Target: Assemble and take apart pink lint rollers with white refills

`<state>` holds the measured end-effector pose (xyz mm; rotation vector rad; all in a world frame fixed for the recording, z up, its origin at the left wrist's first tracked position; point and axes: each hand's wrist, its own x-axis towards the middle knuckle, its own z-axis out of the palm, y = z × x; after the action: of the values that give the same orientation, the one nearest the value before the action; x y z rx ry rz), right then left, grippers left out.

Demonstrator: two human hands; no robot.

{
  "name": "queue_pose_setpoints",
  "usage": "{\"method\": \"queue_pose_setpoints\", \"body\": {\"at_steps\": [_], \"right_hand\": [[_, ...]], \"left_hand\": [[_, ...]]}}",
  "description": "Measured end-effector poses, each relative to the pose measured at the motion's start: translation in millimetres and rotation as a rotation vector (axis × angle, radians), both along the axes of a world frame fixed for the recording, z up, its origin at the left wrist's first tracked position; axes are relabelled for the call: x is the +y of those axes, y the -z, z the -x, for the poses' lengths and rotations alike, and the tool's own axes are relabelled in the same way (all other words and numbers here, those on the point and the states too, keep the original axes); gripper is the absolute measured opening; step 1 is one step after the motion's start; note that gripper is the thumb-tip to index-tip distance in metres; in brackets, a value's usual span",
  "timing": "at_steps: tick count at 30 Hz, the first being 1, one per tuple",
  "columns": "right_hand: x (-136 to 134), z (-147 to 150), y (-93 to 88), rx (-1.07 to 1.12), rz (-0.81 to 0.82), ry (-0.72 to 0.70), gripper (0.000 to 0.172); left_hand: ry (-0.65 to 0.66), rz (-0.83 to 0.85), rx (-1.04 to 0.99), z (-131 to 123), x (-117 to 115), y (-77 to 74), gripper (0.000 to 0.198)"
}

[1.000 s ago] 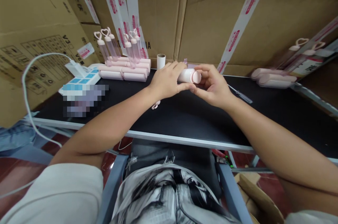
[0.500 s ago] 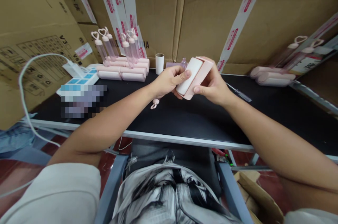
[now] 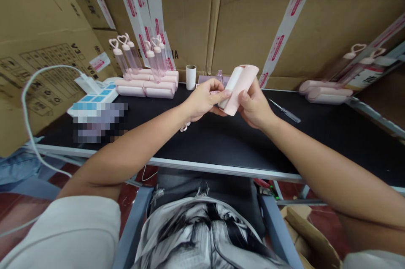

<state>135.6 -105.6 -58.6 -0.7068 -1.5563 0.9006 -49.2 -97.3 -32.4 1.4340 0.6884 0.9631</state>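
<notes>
Between both hands, above the black tabletop, is a lint roller [image 3: 239,91] with a curved pink cover and a white roll partly showing. My left hand [image 3: 202,99] pinches its left side, thumb on the white roll. My right hand [image 3: 255,106] wraps its right side with the thumb on the pink cover; the fingers behind are hidden. Below my left wrist a small pink heart-shaped handle end [image 3: 184,127] peeks out. A white cardboard-core roll [image 3: 190,77] stands upright just behind my left hand.
Several pink lint rollers [image 3: 160,91] with heart-topped handles stand at the back left, by a power strip [image 3: 96,96]. More rollers [image 3: 329,95] lie at the right. A screwdriver [image 3: 286,112] lies right of my hands. Cardboard [image 3: 253,20] walls the back of the table [image 3: 228,146].
The lint roller has turned in my hands. More of the pink cover now faces me, and the visible white strip is narrower. My right thumb has shifted up along the cover.
</notes>
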Motion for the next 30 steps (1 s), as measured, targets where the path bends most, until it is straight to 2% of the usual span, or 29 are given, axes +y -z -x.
{"method": "queue_pose_setpoints", "body": {"at_steps": [4, 7, 9, 10, 11, 13, 15, 18, 20, 25, 28, 30], "right_hand": [[0.0, 3.0, 3.1, 0.004, 0.047, -0.029, 0.081], [2.1, -2.4, -1.9, 0.033, 0.099, -0.028, 0.079], [3.5, -8.3, -6.2, 0.043, 0.185, -0.062, 0.074], [3.7, -10.4, -7.7, 0.053, 0.245, -0.082, 0.069], [3.2, -11.3, -8.4, 0.071, 0.313, -0.104, 0.064], [0.2, -7.3, -6.9, 0.109, 0.438, -0.125, 0.051], [-4.8, 3.7, -2.3, 0.124, 0.508, -0.094, 0.041], [-9.6, 20.1, 3.8, 0.145, 0.52, -0.018, 0.039], [-7.0, 20.0, 3.2, 0.199, 0.502, 0.006, 0.043], [14.6, -15.8, -6.3, 0.274, 0.421, 0.058, 0.048], [23.3, -25.2, -4.0, 0.252, 0.337, 0.08, 0.047], [23.2, -20.5, 0.2, 0.206, 0.347, 0.09, 0.044]], "left_hand": [[-0.092, -0.151, 0.312, 6.9, 5.3, -6.8, 0.047], [-0.248, -0.324, 0.641, 27.2, 17.8, -17.9, 0.05], [-0.376, -0.44, 0.897, 43.1, 26.9, -23.9, 0.058], [-0.396, -0.442, 1.034, 49.6, 30.5, -25.6, 0.062], [-0.371, -0.411, 1.163, 54.4, 33.1, -26.2, 0.063], [-0.234, -0.284, 1.367, 57.7, 35.0, -24.6, 0.061], [-0.102, -0.2, 1.461, 54.4, 33.9, -20.6, 0.056], [-0.059, -0.223, 1.459, 47.4, 31.7, -15.4, 0.044], [-0.044, -0.264, 1.384, 47.1, 32.2, -14.3, 0.035], [0.097, -0.203, 0.897, 52.7, 31.9, -17.8, 0.025], [0.232, -0.191, 0.629, 44.9, 22.5, -18.8, 0.031], [0.321, -0.176, 0.495, 35.8, 14.6, -17.1, 0.04]]}}
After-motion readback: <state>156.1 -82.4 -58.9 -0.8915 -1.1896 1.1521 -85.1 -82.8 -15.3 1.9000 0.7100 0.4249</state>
